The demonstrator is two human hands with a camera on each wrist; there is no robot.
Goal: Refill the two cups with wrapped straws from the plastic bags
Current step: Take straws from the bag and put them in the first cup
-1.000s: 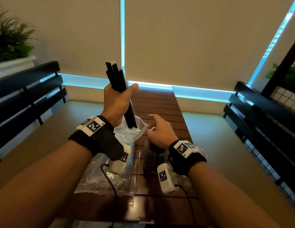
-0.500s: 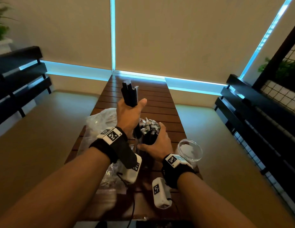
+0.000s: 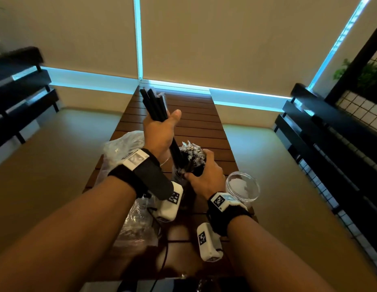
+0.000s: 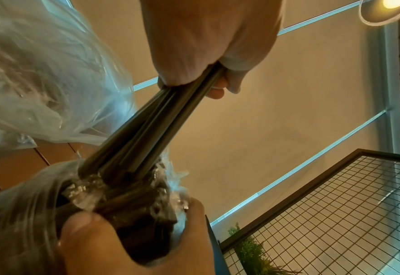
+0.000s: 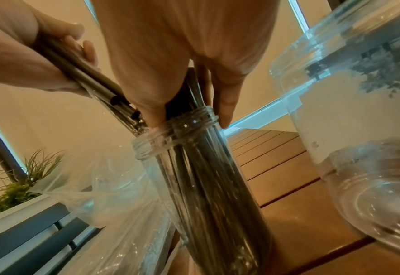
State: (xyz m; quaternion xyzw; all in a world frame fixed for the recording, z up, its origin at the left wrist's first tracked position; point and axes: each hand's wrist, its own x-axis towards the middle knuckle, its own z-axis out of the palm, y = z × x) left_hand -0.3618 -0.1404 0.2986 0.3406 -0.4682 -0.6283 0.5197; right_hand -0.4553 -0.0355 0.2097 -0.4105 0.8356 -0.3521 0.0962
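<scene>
My left hand (image 3: pixel 162 131) grips a bundle of black wrapped straws (image 3: pixel 155 104), tilted, with its lower ends at the mouth of a clear cup (image 5: pixel 206 176) packed with straws. My right hand (image 3: pixel 204 175) is curled round the crinkled tops of the straws in that cup (image 3: pixel 190 152), just above its threaded rim. From the left wrist, the bundle (image 4: pixel 147 126) runs down from my left hand (image 4: pixel 206 46) into the bunch held by my right hand (image 4: pixel 123 241). A second clear cup (image 3: pixel 242 186) stands to the right and looks empty.
Clear plastic bags (image 3: pixel 122 148) lie crumpled on the slatted wooden table (image 3: pixel 193 114), left of the cups and under my left forearm. Black benches flank the table on both sides. A wire grid panel (image 4: pixel 335 214) with a plant stands at the right.
The left hand has carried the straw bundle from above the plastic bag over to the filled cup and lowered its ends to the mouth. The right hand has closed round the straws in the cup.
</scene>
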